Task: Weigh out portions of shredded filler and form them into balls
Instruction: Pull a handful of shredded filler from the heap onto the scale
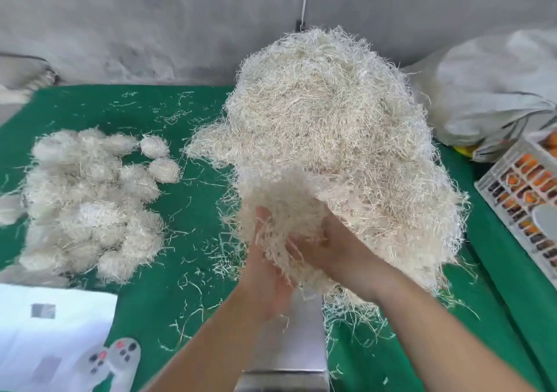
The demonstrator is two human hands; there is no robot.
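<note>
Head view: large filler heap (pixel 331 138) on green mat (pixel 187 286), right of centre. Left hand (pixel 266 274) and right hand (pixel 328 250) cupped together around loose filler portion (pixel 286 210) at heap's near edge, above metal scale (pixel 289 340). Finished balls (pixel 90 201) clustered at left. Handling estimate: filler light, soft, springy, sheds strands; grip from below with curled fingers, compress inward. White crate (pixel 518 192) at right.
</note>
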